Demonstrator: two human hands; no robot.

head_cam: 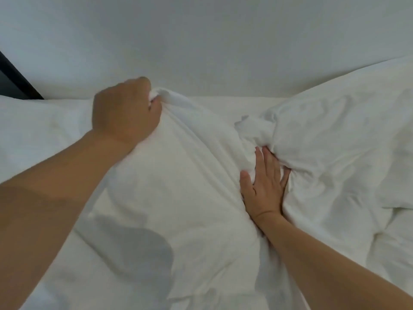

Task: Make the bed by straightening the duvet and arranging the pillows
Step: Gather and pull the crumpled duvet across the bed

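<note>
A white pillow (174, 186) lies in front of me on the bed, filling the middle of the view. My left hand (125, 110) grips its far corner in a fist, and the cloth is bunched between the fingers. My right hand (266, 184) lies with straight fingers along the pillow's right edge, pressing where the bunched cover meets the duvet. A rumpled white duvet (339, 148) is heaped to the right. A second white pillow (44, 124) lies flat at the left, partly behind my left arm.
A plain white wall (201, 41) rises directly behind the bed. A dark frame (15, 79) shows at the far left edge. The white sheet (234, 106) shows between the pillow and the duvet.
</note>
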